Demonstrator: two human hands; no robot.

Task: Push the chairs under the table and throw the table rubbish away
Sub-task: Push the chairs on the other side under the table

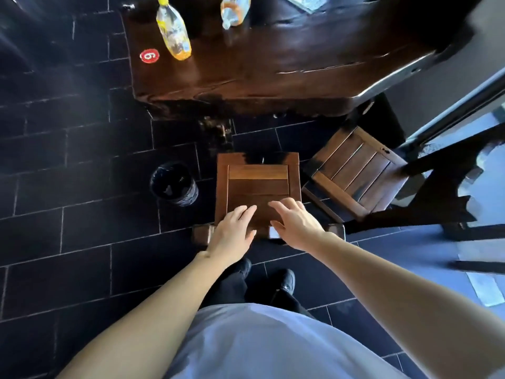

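A dark wooden chair (258,181) stands right in front of me, its seat facing the table (273,67). My left hand (232,233) and my right hand (295,222) are over the top of its backrest, fingers straight and spread, holding nothing. A second wooden chair (355,170) stands angled to the right, partly out from the table. On the table stand a yellow-capped plastic bottle (173,30) and a second plastic bottle (235,9) with an orange label. A piece of paper (303,1) lies at the far edge.
A black bin (175,184) with a liner stands on the dark tiled floor left of the near chair. A red number disc (149,55) lies on the table's left corner. A dark frame (448,187) and a glass door are on the right.
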